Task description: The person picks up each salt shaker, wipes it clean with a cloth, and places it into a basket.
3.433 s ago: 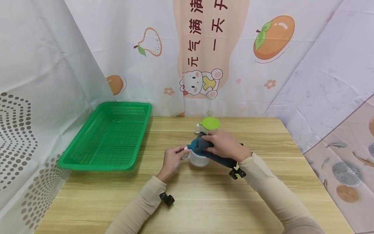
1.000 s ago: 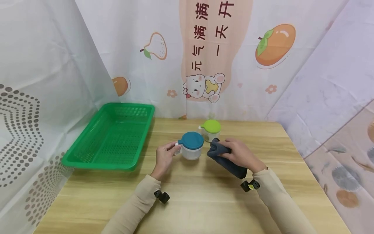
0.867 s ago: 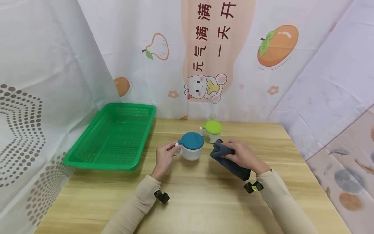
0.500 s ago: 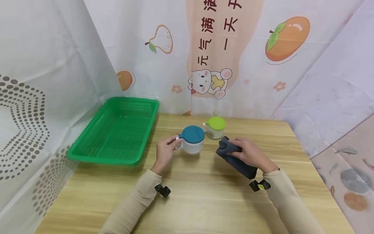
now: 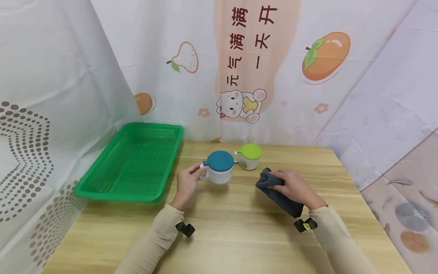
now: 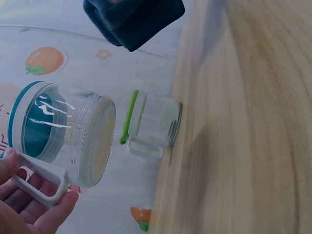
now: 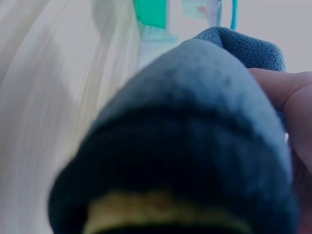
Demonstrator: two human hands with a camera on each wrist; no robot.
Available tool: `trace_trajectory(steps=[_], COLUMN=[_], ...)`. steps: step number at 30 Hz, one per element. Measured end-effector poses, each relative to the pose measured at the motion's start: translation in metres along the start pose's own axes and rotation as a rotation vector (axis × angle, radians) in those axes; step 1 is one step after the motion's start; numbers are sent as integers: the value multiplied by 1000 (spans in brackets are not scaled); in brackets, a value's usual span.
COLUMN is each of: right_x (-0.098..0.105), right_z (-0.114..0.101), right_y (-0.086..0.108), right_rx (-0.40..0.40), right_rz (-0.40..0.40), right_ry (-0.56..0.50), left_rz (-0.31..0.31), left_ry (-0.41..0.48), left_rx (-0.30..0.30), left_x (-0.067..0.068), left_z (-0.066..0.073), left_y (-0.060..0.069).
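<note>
A clear jar with a blue lid [image 5: 220,161] is held by its white handle in the left hand [image 5: 187,185]. The left wrist view shows this jar [image 6: 73,134] raised off the table, thumb and fingers [image 6: 58,209] around the handle. Behind it and to the right, a smaller jar with a green lid [image 5: 251,152] stands on the table. The right hand [image 5: 297,187] grips a dark grey-blue cloth [image 5: 278,196], whose lower part hangs down. In the right wrist view the cloth [image 7: 190,126] covers most of the picture and hides most fingers.
On the wooden table [image 5: 219,243], a green perforated basket [image 5: 126,197] stands at the back left. A printed curtain [image 5: 164,83] hangs behind the table's far edge. Each wrist carries a small black camera.
Since the oldest frame, the cloth has come off the blue lid and moved right with the right hand. The jar in the left hand has shifted slightly left and up.
</note>
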State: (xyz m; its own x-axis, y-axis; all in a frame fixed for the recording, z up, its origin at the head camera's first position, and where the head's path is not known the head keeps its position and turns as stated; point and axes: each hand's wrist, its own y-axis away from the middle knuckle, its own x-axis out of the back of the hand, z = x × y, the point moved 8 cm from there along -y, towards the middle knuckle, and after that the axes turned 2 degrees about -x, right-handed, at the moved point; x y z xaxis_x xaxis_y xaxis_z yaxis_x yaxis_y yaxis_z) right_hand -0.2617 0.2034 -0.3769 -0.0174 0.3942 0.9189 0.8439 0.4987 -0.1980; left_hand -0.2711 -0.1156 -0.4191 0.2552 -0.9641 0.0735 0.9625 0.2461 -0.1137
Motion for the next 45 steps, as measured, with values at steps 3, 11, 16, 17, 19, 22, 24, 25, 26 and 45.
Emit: trace_trajectory(steps=[3,11,16,17,19,22,24,25,26,45], right_x=[-4,-6,-7,-7,-8,-9,-8,-8,-8,-5], right_z=[3,6,6,6,7,8,9,9,9,8], right_y=[1,5,6,6,7,7,7,7,6,11], right_rx=[-19,-28,-27,-26,-27,-34,-40,-42,-43,-39], right_rz=[-12,-2,5,5,2,-4,-6,-8,-8,0], right_ry=[-4,18,22,24,24,20,18,17,15,13], left_rz=[6,22,34,36,41,41,39,39,38,58], left_ry=[-14,0,13,13,15,28,41,50,52,88], left_rx=[-12,-62,-40,-36,-33,-40,-52,-58,-62,-91], left_x=[3,7,9,9,9,10,10,10,10,26], left_z=[2,13,15,15,16,20,24,26,28,66], left_y=[-1,-6,-9,-9,-10,-12,-13,-13,-14,-37])
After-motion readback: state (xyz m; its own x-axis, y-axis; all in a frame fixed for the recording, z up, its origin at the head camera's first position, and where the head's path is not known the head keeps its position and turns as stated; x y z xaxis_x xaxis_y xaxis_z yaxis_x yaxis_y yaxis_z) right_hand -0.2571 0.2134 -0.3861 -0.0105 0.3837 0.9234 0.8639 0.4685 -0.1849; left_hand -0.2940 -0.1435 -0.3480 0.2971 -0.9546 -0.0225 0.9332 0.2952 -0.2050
